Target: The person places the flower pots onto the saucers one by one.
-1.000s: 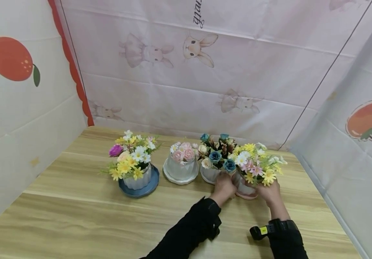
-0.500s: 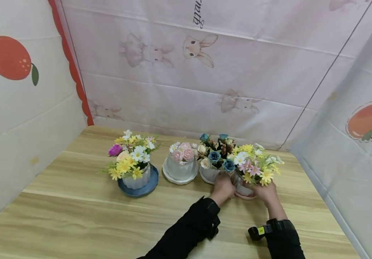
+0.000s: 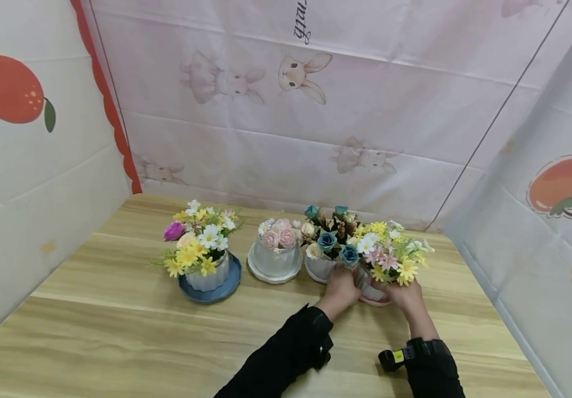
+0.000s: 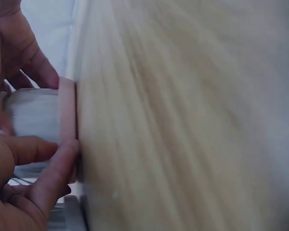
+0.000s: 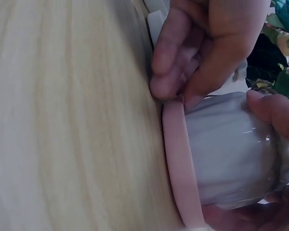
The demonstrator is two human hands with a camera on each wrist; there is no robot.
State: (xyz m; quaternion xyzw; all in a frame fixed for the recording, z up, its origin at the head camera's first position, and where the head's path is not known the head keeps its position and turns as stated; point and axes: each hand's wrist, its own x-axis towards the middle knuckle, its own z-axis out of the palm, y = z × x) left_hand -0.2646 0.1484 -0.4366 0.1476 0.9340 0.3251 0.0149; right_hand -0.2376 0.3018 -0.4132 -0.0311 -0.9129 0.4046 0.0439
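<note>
In the head view my left hand (image 3: pixel 339 291) is low at the left side of a grey-white pot with yellow, white and pink artificial flowers (image 3: pixel 388 255). Its thumb and fingers pinch the rim of the pink saucer (image 5: pixel 177 149) under that pot, as the right wrist view shows. My right hand (image 3: pixel 406 297) grips the pot (image 5: pixel 231 149) from the other side, thumb near the top and fingers lower down, close above the saucer. Blossoms cover part of the right hand from above. The saucer lies on the wooden table (image 3: pixel 166 342).
Left of the hands stands a pot with blue and cream roses (image 3: pixel 327 241), close by. Farther left are a white pot with pink flowers (image 3: pixel 280 240) on a white saucer and a mixed bouquet pot (image 3: pixel 209 273) on a blue saucer (image 3: pixel 221 293). Printed cloth walls (image 3: pixel 246 121) enclose the table.
My right hand and the pot it grips have shifted slightly left. The left hand stays at the pink saucer, and the whole head view has drifted a little.
</note>
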